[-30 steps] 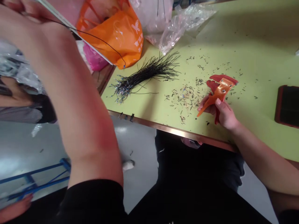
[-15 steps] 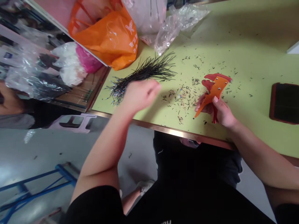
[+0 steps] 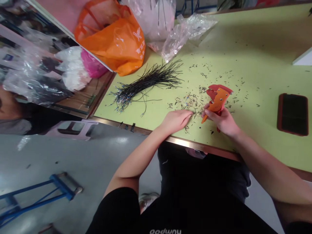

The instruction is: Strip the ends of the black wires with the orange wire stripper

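Observation:
My left hand [image 3: 177, 121] rests at the table's front edge with its fingers pinched together. From its fingertips a thin dark wire, hard to make out, reaches toward my other hand. My right hand [image 3: 223, 121] is wrapped around the handles of an orange and red wire stripper [image 3: 219, 99], its jaws pointing up and away from me. A bundle of black wires [image 3: 151, 79] lies to the left, with pale and blue ends gathered at its left side. Short cut bits [image 3: 188, 100] of dark insulation are scattered between the bundle and the stripper.
An orange bag [image 3: 117, 45] and clear plastic bags [image 3: 180, 35] sit at the back left of the green table [image 3: 253, 143]. A dark phone-like device [image 3: 292, 113] lies at right. Beyond the left edge are more plastic bags [image 3: 36, 78] and another person's arm [image 3: 11, 107].
My left hand has moved right and toward me, from over the wire bundle to beside my right hand. The stripper has shifted slightly left, still held in my right hand.

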